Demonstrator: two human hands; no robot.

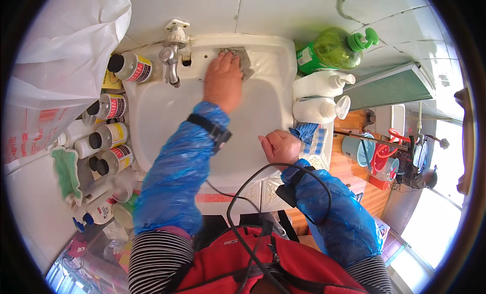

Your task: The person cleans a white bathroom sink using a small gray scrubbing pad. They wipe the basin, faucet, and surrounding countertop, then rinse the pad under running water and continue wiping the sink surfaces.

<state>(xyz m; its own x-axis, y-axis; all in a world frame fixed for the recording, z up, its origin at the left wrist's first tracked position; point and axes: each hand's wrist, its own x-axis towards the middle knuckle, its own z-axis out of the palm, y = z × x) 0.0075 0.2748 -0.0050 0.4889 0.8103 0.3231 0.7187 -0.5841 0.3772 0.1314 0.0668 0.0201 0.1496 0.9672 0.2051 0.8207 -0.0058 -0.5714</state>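
Note:
My left hand lies nearly flat on a grey cloth, pressing it against the back ledge of a white ceramic washbasin. The cloth shows beyond the fingertips and to their right. Left of that hand, a metal tap stands beside a small hole in the ledge. My right hand is curled into a fist at the basin's front right rim, with nothing visible in it. Close by on the right lie a blue cloth and a blue-and-white checked cloth. Blue plastic sleeves cover both forearms.
Several black-capped bottles line the left side, near a green cloth and a white plastic bag. At right are a green pump bottle and white pump bottles. A black cable loops before my body.

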